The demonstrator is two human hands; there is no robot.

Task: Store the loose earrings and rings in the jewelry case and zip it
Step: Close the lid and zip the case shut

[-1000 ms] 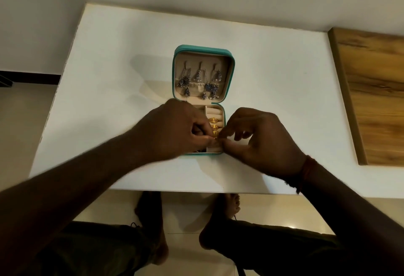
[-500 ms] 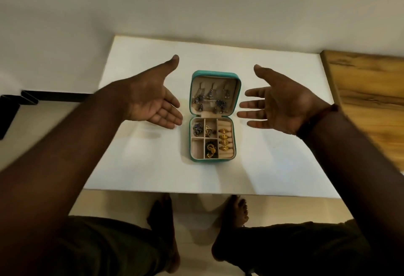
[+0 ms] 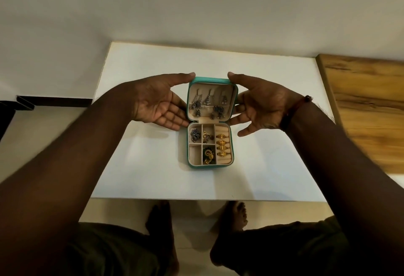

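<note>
At frame centre, the left hand (image 3: 159, 103) and right hand (image 3: 261, 103), palms open, flank the case (image 3: 211, 165) lid, having closed in from wider apart.

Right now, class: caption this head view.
Both open hands, left hand and right hand, flank the open jewelry case lid.

Both forearms were bare, and the feet (image 3: 161, 230) below the white table (image 3: 140, 166) were bare. A reddish-brown thread bracelet (image 3: 294, 112) circled the right wrist. Dark, possibly olive trousers (image 3: 113, 251) covered the legs.
</note>
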